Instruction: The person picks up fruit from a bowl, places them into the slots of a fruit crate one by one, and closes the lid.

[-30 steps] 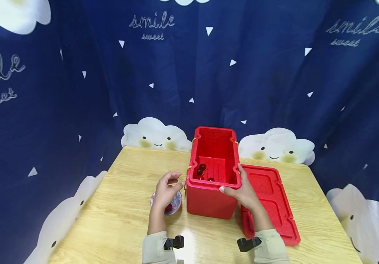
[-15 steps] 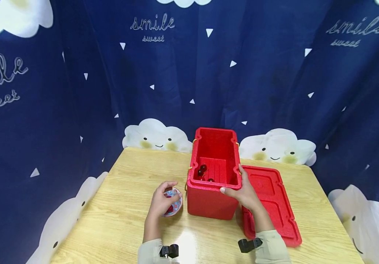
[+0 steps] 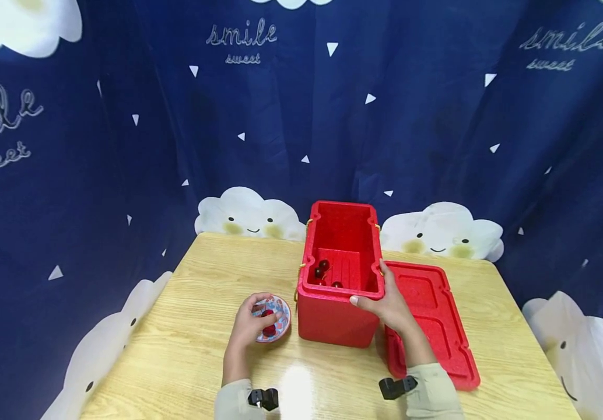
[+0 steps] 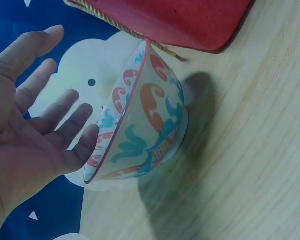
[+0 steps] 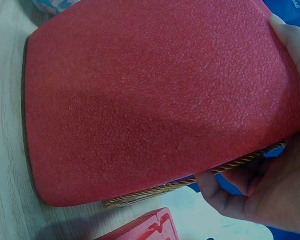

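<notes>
My left hand (image 3: 248, 326) hovers over a small patterned bowl (image 3: 284, 331), thumb and fingers apart and relaxed. Dark red fruit (image 3: 269, 330) lies in the bowl below the fingers. In the left wrist view, the little finger (image 4: 85, 145) overlaps the bowl's rim, and nothing sits in the palm. My right hand (image 3: 393, 306) grips the near right corner of a lidless red foam box (image 3: 335, 322), thumb on the front rim and fingers along the side. Several dark cherries (image 3: 323, 265) lie on the box floor, toward its near left part.
The red lid (image 3: 433, 326) lies flat on the wooden table (image 3: 196, 326), right of the box. A gold cord (image 5: 155, 192) runs along the box's side. Behind the table hangs a blue curtain (image 3: 270, 116) with cloud faces.
My left hand has moved left and down, from beside the box's near left corner to over the bowl. More of the bowl shows. My right hand stays on the box.
</notes>
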Action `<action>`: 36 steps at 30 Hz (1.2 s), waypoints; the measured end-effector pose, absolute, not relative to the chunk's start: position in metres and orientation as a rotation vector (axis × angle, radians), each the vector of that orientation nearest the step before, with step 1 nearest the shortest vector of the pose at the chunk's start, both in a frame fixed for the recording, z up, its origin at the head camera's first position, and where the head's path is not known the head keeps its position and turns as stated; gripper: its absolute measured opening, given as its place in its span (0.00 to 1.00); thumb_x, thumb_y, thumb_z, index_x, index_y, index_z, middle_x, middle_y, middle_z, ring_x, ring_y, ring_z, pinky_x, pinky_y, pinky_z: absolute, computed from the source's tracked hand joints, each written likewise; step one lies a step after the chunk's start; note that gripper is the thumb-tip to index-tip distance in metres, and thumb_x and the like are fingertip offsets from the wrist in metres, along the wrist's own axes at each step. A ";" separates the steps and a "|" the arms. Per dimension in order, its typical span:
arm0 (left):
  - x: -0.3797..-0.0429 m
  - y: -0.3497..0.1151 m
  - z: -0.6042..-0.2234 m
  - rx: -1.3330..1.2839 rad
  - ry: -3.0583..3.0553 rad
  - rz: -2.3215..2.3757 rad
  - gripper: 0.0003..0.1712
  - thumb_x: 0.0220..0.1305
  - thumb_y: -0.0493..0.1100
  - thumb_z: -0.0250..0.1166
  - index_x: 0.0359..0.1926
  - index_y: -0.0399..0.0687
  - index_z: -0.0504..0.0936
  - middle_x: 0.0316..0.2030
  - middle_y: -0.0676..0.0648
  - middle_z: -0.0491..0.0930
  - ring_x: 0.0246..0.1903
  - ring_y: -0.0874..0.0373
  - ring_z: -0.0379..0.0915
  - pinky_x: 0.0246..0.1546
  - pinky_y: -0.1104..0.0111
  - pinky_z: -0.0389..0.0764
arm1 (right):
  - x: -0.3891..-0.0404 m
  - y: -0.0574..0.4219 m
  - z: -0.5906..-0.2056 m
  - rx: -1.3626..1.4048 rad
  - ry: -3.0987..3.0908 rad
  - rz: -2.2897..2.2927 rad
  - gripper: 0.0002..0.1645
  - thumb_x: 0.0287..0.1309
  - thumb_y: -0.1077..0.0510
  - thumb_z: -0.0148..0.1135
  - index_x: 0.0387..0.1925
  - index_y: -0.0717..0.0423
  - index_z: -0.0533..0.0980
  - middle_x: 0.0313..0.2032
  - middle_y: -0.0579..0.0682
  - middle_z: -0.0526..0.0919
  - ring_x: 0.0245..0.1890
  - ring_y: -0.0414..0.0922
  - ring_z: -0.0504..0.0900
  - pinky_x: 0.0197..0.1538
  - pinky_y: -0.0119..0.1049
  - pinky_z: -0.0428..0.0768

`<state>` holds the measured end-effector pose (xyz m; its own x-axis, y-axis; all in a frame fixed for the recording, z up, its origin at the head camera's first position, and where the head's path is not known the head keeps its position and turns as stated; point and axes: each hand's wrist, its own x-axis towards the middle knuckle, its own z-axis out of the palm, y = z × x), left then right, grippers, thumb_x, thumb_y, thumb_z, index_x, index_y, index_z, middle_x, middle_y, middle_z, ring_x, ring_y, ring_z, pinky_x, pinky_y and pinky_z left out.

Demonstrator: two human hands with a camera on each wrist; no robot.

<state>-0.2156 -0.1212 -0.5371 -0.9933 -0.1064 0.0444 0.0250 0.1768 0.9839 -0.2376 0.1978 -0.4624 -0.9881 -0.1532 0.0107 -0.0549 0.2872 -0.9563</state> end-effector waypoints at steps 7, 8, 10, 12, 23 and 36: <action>-0.217 -0.123 -0.542 0.092 -2.312 -2.001 0.31 0.46 0.29 0.70 0.54 0.32 0.72 0.51 0.30 0.71 0.52 0.35 0.66 0.51 0.49 0.68 | -0.235 0.197 -0.453 -0.180 2.397 -1.839 0.69 0.36 0.54 0.76 0.72 0.48 0.39 0.64 0.60 0.56 0.60 0.58 0.60 0.45 0.49 0.77; -0.217 -0.123 -0.543 0.107 -2.309 -2.007 0.31 0.46 0.29 0.70 0.53 0.32 0.72 0.51 0.30 0.71 0.52 0.35 0.66 0.52 0.49 0.67 | -0.236 0.197 -0.455 -0.180 2.403 -1.832 0.69 0.36 0.53 0.76 0.72 0.47 0.39 0.64 0.60 0.56 0.60 0.58 0.60 0.45 0.48 0.77; -0.217 -0.122 -0.546 0.132 -2.307 -2.008 0.30 0.45 0.29 0.70 0.53 0.33 0.72 0.51 0.30 0.71 0.52 0.35 0.66 0.53 0.48 0.66 | -0.237 0.197 -0.459 -0.181 2.420 -1.820 0.69 0.36 0.52 0.76 0.72 0.45 0.39 0.64 0.58 0.56 0.60 0.57 0.60 0.45 0.47 0.77; -0.218 -0.121 -0.549 0.160 -2.305 -2.010 0.30 0.45 0.28 0.70 0.52 0.33 0.73 0.51 0.31 0.71 0.53 0.35 0.65 0.54 0.48 0.66 | -0.239 0.198 -0.463 -0.187 2.440 -1.815 0.69 0.37 0.52 0.76 0.71 0.44 0.39 0.64 0.57 0.57 0.60 0.56 0.61 0.45 0.47 0.77; -0.230 -0.116 -0.562 0.141 -2.355 -1.940 0.30 0.41 0.28 0.70 0.50 0.31 0.74 0.46 0.30 0.74 0.49 0.36 0.68 0.51 0.49 0.68 | -0.240 0.199 -0.469 -0.200 2.486 -1.805 0.68 0.38 0.49 0.75 0.71 0.45 0.39 0.63 0.57 0.58 0.59 0.55 0.63 0.47 0.47 0.76; -0.235 -0.112 -0.566 0.127 -2.436 -1.851 0.30 0.38 0.28 0.70 0.49 0.33 0.75 0.43 0.35 0.76 0.46 0.40 0.72 0.47 0.54 0.72 | -0.240 0.199 -0.470 -0.190 2.470 -1.810 0.67 0.39 0.49 0.75 0.71 0.43 0.39 0.63 0.58 0.57 0.59 0.55 0.62 0.48 0.47 0.76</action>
